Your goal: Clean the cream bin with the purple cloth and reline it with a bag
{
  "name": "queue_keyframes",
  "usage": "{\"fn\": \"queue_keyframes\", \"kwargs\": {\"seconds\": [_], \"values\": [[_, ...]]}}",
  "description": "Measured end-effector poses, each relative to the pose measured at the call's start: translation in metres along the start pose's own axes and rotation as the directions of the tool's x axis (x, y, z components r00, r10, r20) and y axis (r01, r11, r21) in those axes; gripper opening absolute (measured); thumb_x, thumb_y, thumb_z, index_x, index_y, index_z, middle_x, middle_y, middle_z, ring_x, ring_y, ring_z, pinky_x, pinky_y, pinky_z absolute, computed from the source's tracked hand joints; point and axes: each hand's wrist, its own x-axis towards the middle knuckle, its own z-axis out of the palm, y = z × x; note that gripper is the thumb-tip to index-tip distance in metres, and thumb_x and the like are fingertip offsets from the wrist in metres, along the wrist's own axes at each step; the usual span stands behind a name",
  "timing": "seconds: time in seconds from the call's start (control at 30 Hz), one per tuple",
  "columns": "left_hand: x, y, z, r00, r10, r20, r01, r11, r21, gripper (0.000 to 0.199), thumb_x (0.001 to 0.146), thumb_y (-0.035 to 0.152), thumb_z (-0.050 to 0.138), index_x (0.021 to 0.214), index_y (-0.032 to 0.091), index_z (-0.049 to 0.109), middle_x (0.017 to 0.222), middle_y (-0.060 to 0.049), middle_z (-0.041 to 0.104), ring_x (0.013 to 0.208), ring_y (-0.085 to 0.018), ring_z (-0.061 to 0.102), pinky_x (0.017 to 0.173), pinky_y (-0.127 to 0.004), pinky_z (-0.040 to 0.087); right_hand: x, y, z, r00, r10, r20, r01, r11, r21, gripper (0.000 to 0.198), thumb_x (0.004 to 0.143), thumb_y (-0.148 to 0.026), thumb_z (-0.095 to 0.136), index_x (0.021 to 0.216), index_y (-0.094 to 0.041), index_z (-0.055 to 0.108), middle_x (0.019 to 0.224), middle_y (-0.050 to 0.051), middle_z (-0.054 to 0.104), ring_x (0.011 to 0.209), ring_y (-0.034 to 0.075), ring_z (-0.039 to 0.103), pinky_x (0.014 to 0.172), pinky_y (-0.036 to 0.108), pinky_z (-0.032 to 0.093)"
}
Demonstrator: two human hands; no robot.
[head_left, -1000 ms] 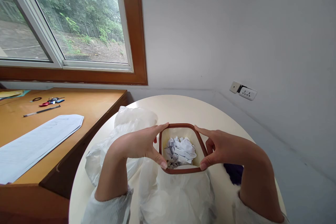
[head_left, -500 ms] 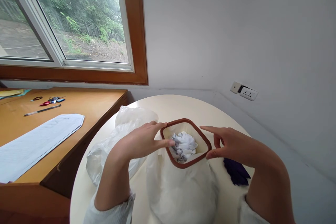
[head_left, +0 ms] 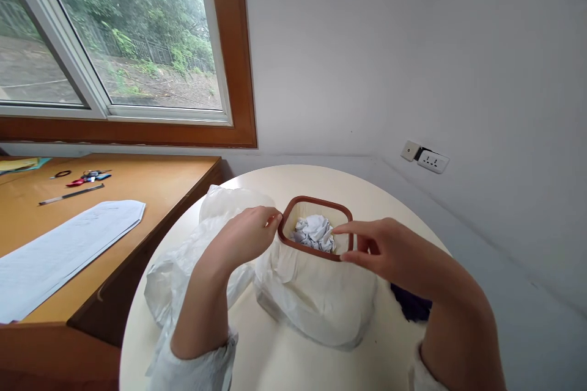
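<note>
since the earlier frame, the brown-rimmed bin has been turned and shifted farther from the wearer, between the left grip and the right grip. the left grip is drawn narrow at the bin's left corner; whether anything is pinched cannot be told. the right grip is parted, its thumb set at the near right corner. crumpled paper is contained between the grips. a plastic bag is spread beyond the left grip on the tabletop.
</note>
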Motion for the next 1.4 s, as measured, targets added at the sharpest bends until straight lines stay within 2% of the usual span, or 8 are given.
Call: {"fn": "queue_keyframes", "kwargs": {"seconds": [0.17, 0.3, 0.5, 0.63, 0.83, 1.03, 1.27, 1.4], "values": [[-0.006, 0.003, -0.002, 0.998, 0.034, 0.053, -0.034, 0.999, -0.002, 0.043, 0.085, 0.046, 0.030, 0.078, 0.021, 0.064, 0.077, -0.006, 0.065, 0.072, -0.023, 0.058, 0.063, -0.031, 0.040, 0.003, -0.012, 0.009, 0.997, -0.035, 0.069, 0.040, 0.997, -0.069, 0.025, 0.079, -0.027, 0.048, 0.097, -0.028, 0.065, 0.065, -0.001, 0.060, 0.060, 0.014, 0.052, 0.054, 0.025, 0.033], [-0.013, 0.008, -0.005, 0.992, 0.077, 0.104, -0.076, 0.997, -0.017, 0.044, 0.085, 0.050, 0.031, 0.081, 0.022, 0.065, 0.081, -0.006, 0.065, 0.076, -0.023, 0.059, 0.066, -0.031, 0.039, 0.007, -0.001, 0.009, 1.000, 0.014, -0.023, -0.018, 0.985, -0.174, 0.029, 0.081, -0.020, 0.038, 0.084, -0.027, 0.066, 0.072, 0.001, 0.062, 0.066, 0.015, 0.054, 0.057, 0.026, 0.034], [-0.018, 0.011, -0.005, 0.978, 0.156, 0.141, -0.146, 0.986, -0.076, 0.038, 0.084, 0.049, 0.034, 0.077, 0.022, 0.060, 0.076, -0.003, 0.062, 0.070, -0.019, 0.057, 0.061, -0.029, 0.041, 0.025, 0.020, 0.016, 0.961, 0.169, -0.217, -0.220, 0.946, -0.238, 0.040, 0.086, -0.024, 0.033, 0.120, -0.019, 0.054, 0.117, 0.008, 0.058, 0.102, 0.024, 0.053, 0.081, 0.035, 0.038], [-0.018, 0.010, -0.005, 0.997, 0.082, 0.011, -0.081, 0.996, -0.044, 0.027, 0.083, 0.042, 0.038, 0.069, 0.022, 0.049, 0.072, -0.001, 0.059, 0.062, -0.017, 0.054, 0.054, -0.028, 0.039, 0.034, 0.015, 0.020, 0.919, 0.169, -0.356, -0.242, 0.955, -0.172, 0.039, 0.087, -0.029, 0.033, 0.118, -0.020, 0.054, 0.101, 0.007, 0.062, 0.089, 0.020, 0.057, 0.071, 0.030, 0.040], [-0.015, 0.011, -0.007, 0.984, 0.050, -0.173, -0.064, 0.995, -0.077, 0.015, 0.079, 0.034, 0.046, 0.070, 0.023, 0.047, 0.073, 0.002, 0.058, 0.063, -0.015, 0.052, 0.055, -0.027, 0.041, 0.032, -0.005, 0.024, 0.972, 0.073, -0.224, -0.092, 0.993, -0.075, 0.022, 0.082, -0.036, 0.044, 0.084, -0.025, 0.064, 0.056, -0.003, 0.053, 0.053, 0.012, 0.046, 0.048, 0.023, 0.028], [-0.015, 0.013, -0.010, 0.943, -0.010, -0.334, -0.038, 0.990, -0.135, 0.012, 0.072, 0.030, 0.052, 0.065, 0.021, 0.051, 0.072, 0.001, 0.058, 0.067, -0.015, 0.052, 0.057, -0.026, 0.041, 0.038, -0.002, 0.030, 0.985, 0.063, -0.159, -0.084, 0.988, -0.128, 0.018, 0.077, -0.023, 0.048, 0.063, -0.023, 0.058, 0.058, -0.004, 0.055, 0.053, 0.010, 0.044, 0.049, 0.023, 0.025], [-0.016, 0.014, -0.012, 0.841, -0.090, -0.534, -0.044, 0.971, -0.234, 0.016, 0.066, 0.020, 0.057, 0.057, 0.019, 0.044, 0.066, 0.003, 0.058, 0.063, -0.012, 0.050, 0.054, -0.023, 0.039, 0.042, 0.013, 0.030, 0.961, 0.172, -0.218, -0.181, 0.983, -0.021, 0.015, 0.077, -0.025, 0.047, 0.078, -0.025, 0.062, 0.076, -0.001, 0.063, 0.071, 0.015, 0.055, 0.055, 0.024, 0.034], [-0.014, 0.011, -0.013, 0.738, -0.123, -0.663, -0.121, 0.943, -0.309, 0.014, 0.067, 0.018, 0.056, 0.059, 0.019, 0.044, 0.064, 0.003, 0.055, 0.058, -0.011, 0.050, 0.052, -0.023, 0.039, 0.052, 0.024, 0.036, 0.934, 0.222, -0.281, -0.228, 0.974, 0.012, 0.020, 0.077, -0.030, 0.049, 0.091, -0.024, 0.062, 0.097, 0.003, 0.063, 0.093, 0.021, 0.055, 0.068, 0.027, 0.041]]}}
